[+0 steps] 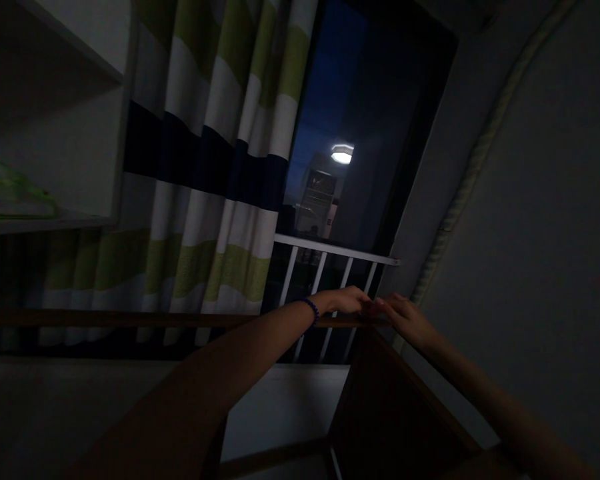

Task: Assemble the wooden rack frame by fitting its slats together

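Both my hands meet at the far end of a dark wooden rail (180,320), in dim light. My left hand (349,300), with a dark beaded bracelet (311,308) on its wrist, has its fingers drawn together just above the rail. Close beside it, my right hand (403,313) has thumb and fingers pinched toward the left fingertips. Something small and dark seems to lie between the two hands, but shadow hides what it is. Below the right hand, a dark wooden panel (380,400) joins the rail at the corner.
Behind the rail, a striped curtain (215,167) hangs beside a dark window (370,133) with a white guard railing (330,250). White shelving (80,147) stands left, holding a bright green item (15,190). A wrapped pipe (473,167) runs along the right wall (545,233).
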A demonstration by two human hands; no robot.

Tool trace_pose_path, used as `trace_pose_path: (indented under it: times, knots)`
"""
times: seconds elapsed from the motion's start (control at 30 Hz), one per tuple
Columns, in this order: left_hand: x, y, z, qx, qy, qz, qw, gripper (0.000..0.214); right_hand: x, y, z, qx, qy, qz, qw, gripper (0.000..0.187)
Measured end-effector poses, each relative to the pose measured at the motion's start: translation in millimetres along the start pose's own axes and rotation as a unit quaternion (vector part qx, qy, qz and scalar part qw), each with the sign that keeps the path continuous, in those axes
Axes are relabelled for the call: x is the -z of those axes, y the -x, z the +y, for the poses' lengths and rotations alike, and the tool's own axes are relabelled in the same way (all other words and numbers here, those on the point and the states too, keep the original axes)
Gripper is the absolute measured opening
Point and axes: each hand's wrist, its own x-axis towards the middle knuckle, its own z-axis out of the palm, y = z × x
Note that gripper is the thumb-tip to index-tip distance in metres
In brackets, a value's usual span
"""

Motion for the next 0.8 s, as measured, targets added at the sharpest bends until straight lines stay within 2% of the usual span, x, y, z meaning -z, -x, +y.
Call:
trace_pose_path:
  times: [0.1,0.23,0.3,0.5,0.57,0.7,0.8]
  knots:
    - [1.7,2,-1,0.030,0.065,-0.003,0.997,0.032,-2,-2,1,0.010,-0.009,-0.004,1.000,0.049]
    - [1.7,3,1,0.057,0.121,-0.019,0.991,0.028,-5,-1,0,-0.005,-0.043,-0.020,0.999,0.050]
    - [0.7,6,4,0.064,0.132,-0.005,0.989,0.028,-6,0,-1,-0.023,-0.074,-0.029,0.997,0.050]
    - [-4.4,10,10,0.077,0.127,0.069,0.987,0.028,-6,0,-4,-0.056,-0.110,-0.032,0.992,0.046]
    - [-6.1,7,9,0.079,0.104,0.114,0.985,0.027,-7,-1,-4,-0.055,-0.102,-0.024,0.993,0.045]
    - [-4.8,0,2,0.073,0.022,0.239,0.968,0.030,-8,-2,-4,-0.065,-0.089,-0.007,0.994,0.044]
    - [-0.3,-3,0,0.075,-0.025,0.267,0.960,0.030,-7,-1,-6,-0.064,-0.090,-0.005,0.994,0.043]
